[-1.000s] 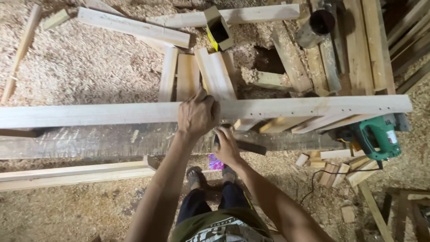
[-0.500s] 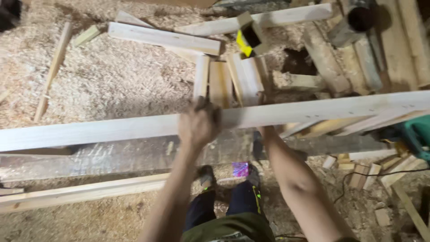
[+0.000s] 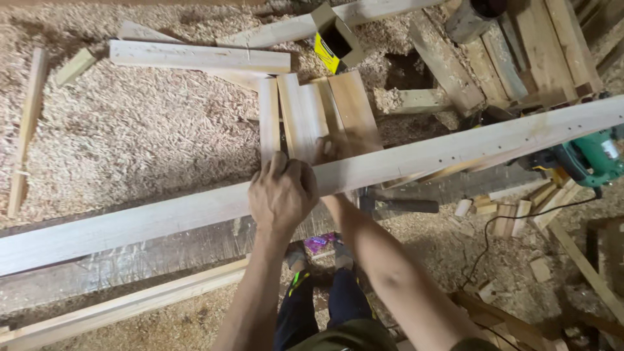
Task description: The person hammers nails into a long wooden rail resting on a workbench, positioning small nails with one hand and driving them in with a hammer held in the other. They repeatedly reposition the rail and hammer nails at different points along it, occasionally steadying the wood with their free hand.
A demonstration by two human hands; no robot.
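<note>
Head camera view: a long pale plank (image 3: 455, 153) is seen lying across a grey workbench (image 3: 162, 250), its long axis running from lower left to upper right, the right end raised in the frame. The left hand (image 3: 283, 195) is clamped over the plank's near edge, fingers curled on top. The right hand (image 3: 328, 151) is mostly hidden behind the plank, so its grip cannot be told. Short boards (image 3: 312, 114) lie beyond on sawdust; a green power saw (image 3: 595, 156) rests at right.
</note>
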